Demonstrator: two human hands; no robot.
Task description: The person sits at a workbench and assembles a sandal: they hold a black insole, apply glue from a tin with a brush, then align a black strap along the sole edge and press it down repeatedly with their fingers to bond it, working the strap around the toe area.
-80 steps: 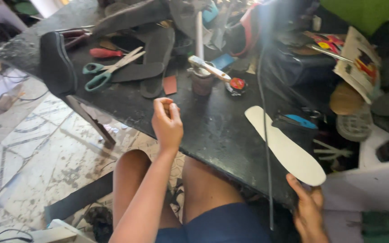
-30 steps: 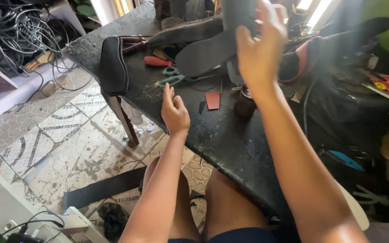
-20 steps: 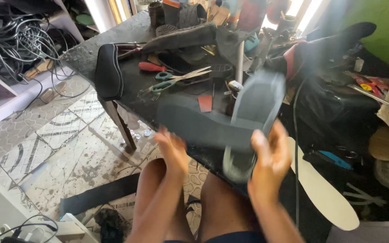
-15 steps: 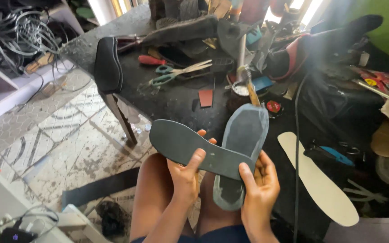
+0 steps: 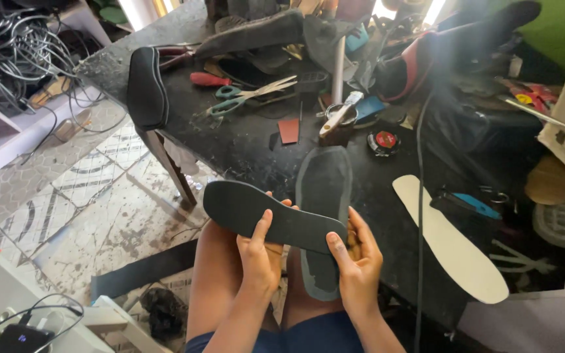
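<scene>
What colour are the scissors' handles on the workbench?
Teal green, on the scissors; seen in the head view, the only one.

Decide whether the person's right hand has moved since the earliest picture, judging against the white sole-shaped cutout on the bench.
Yes. The right hand has moved left, away from the white sole-shaped cutout, to hold the dark soles.

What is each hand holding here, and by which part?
Two dark shoe soles, crossed. The left hand grips the upper dark sole near its middle, thumb on top; the right hand pinches its near end, over the grey-edged sole beneath.
</scene>
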